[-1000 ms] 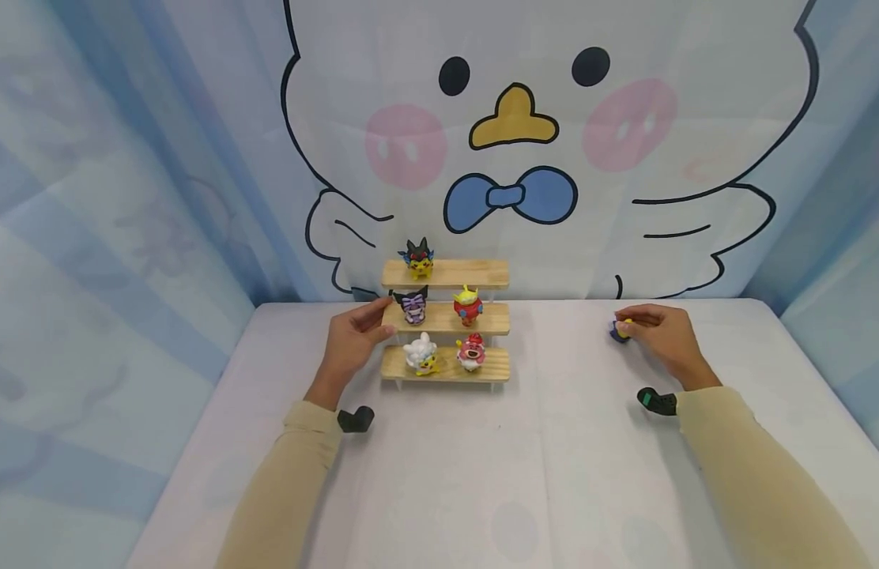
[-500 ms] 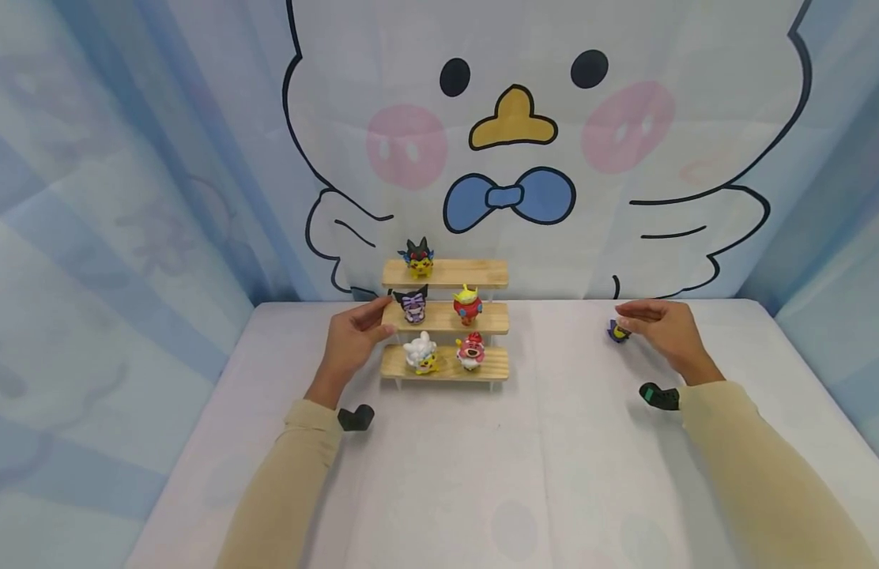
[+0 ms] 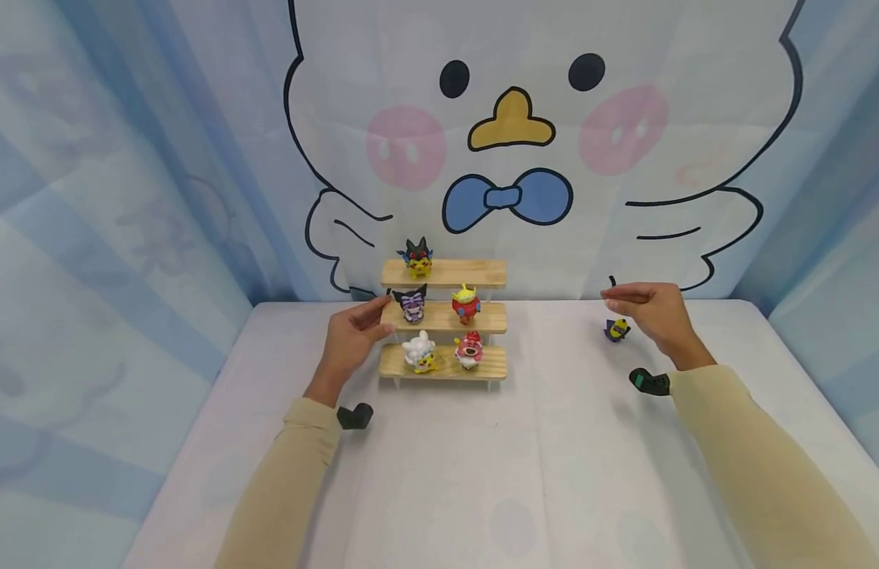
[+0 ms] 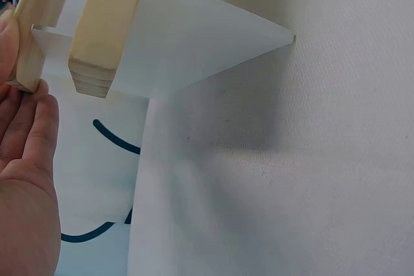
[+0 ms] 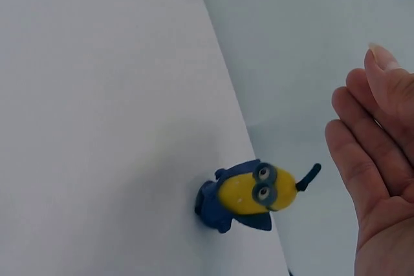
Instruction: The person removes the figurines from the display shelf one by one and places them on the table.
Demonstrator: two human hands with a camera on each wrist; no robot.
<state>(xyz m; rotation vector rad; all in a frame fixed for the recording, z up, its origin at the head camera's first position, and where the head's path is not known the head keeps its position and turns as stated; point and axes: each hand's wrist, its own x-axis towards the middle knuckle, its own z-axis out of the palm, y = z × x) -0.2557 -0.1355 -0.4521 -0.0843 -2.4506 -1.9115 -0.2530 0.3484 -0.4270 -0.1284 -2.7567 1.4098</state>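
Observation:
My left hand [image 3: 350,344] pinches the left end of the middle plank of a three-tier wooden display stand [image 3: 447,273]. In the left wrist view the thumb lies on one side of that plank's end [image 4: 29,69] and the fingers on the other. My right hand [image 3: 653,316] hovers behind and above a small yellow-and-blue Minion figurine [image 3: 615,330], holding nothing. The right wrist view shows the Minion figurine [image 5: 249,195] upright on the table, a gap between it and the relaxed fingers [image 5: 356,153].
On the stand are a black-eared yellow figurine [image 3: 417,259] on top, a purple-and-black one [image 3: 413,304] and a red-and-yellow one [image 3: 465,306] in the middle, and a white one [image 3: 419,352] and a pink one [image 3: 469,350] below. A white cloth covers the table [image 3: 439,474]; a printed curtain [image 3: 511,39] hangs behind.
My right hand has let go of the Minion figurine and risen up and back from it, leaving it standing on the table. The left hand keeps its hold on the stand.

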